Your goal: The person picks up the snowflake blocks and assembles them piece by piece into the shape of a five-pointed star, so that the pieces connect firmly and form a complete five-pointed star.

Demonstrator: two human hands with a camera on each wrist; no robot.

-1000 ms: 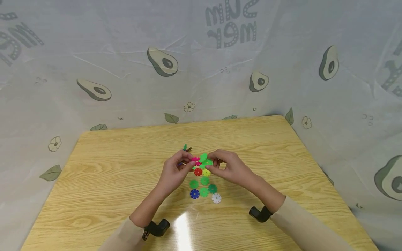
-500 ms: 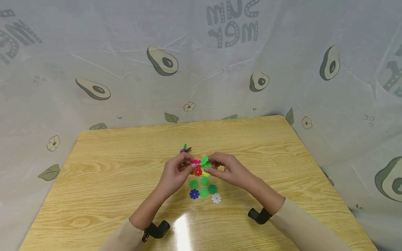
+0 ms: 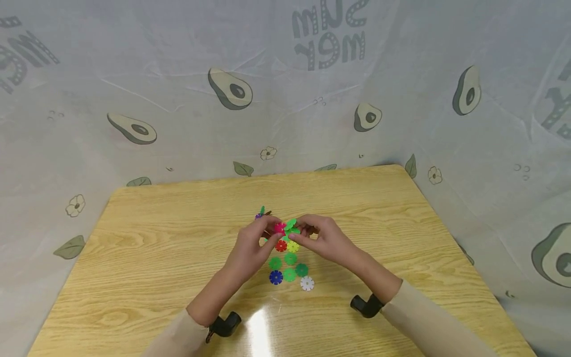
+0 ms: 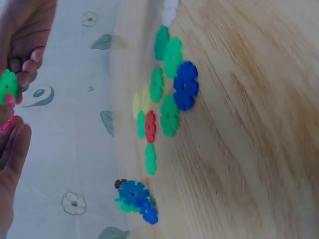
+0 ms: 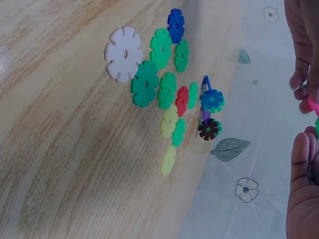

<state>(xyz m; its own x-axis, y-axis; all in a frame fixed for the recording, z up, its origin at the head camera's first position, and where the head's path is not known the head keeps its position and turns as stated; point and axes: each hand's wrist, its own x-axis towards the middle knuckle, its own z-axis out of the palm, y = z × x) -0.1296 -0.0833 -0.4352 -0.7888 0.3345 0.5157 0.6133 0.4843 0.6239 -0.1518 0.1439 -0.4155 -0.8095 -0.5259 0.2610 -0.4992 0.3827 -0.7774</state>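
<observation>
My left hand [image 3: 251,246] pinches a pink notched plastic disc [image 3: 279,227] between thumb and fingers. Right beside it, my right hand [image 3: 327,239] holds bright green notched discs [image 3: 291,224], one tilted against another. Pink and green meet between the two hands, raised above the table; the left wrist view shows the green disc [image 4: 8,84] directly over the pink one. Beneath the hands lie loose discs of the same kind, among them a red disc [image 3: 281,246], a yellow disc [image 3: 293,247], a blue disc [image 3: 276,277] and a white disc [image 3: 307,283].
Behind my left hand stands a joined cluster of blue, purple, green and brown discs [image 5: 212,102]. The wooden table [image 3: 156,238] ends at a patterned cloth backdrop [image 3: 303,124]. Several green discs [image 3: 290,274] lie flat nearer me.
My left hand has moved slightly right, closer to the right hand. The pink disc has turned from edge-on to facing the head camera. Loose discs on the table stay put.
</observation>
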